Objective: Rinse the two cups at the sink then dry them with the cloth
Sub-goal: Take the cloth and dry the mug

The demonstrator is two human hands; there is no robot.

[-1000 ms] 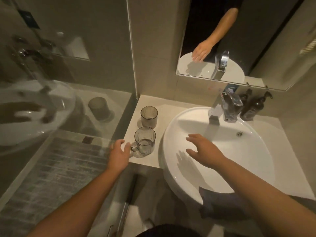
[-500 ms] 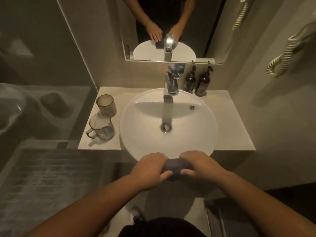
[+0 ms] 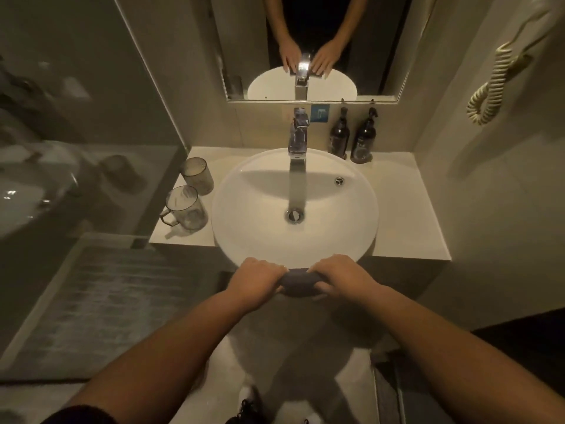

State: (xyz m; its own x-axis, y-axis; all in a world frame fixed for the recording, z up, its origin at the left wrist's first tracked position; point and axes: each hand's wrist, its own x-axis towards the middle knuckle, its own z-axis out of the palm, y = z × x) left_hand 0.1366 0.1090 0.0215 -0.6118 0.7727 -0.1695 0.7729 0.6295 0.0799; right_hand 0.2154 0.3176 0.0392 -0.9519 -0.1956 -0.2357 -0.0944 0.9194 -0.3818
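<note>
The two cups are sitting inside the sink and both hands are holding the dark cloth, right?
Not quite. The head view shows the two cups on the counter left of the sink, not inside it. The left hand and right hand do hold the dark cloth.

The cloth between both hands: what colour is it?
Dark grey cloth, plain; head view.

The sink (image 3: pixel 250 240) is glossy white ceramic. The tap (image 3: pixel 298 142) is shiny chromed metal. Both cups (image 3: pixel 186 208) look like clear, smoky glass or plastic. The cloth (image 3: pixel 298 281) is dark, soft, matt fabric. The bench (image 3: pixel 406 215) is smooth, pale stone.
</note>
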